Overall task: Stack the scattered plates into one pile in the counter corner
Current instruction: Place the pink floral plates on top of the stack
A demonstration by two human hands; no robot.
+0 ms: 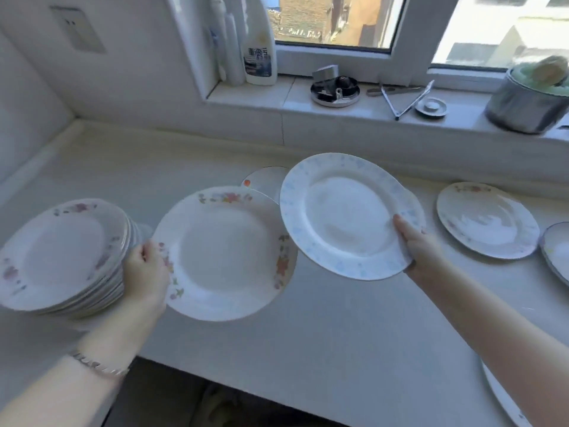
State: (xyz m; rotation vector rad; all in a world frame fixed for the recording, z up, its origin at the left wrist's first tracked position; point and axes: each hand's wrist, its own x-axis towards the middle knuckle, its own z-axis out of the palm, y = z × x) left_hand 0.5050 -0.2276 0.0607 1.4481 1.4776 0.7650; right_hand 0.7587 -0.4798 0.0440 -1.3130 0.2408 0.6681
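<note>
A pile of several flower-rimmed plates [58,254] stands at the left of the white counter [354,334]. My left hand [146,272] grips the left rim of a flowered plate [224,254], held above the counter just right of the pile. My right hand [415,248] holds a blue-patterned plate [341,214] by its right rim, tilted, its edge overlapping the flowered plate. Behind them a small plate [266,180] lies partly hidden. Another flowered plate [486,220] lies flat to the right.
A further plate [557,254] is cut off at the right edge, and one [505,399] pokes out at the lower right. The windowsill carries a detergent bottle [260,50], a metal dish [335,90], tongs [403,100] and a steel pot [526,103].
</note>
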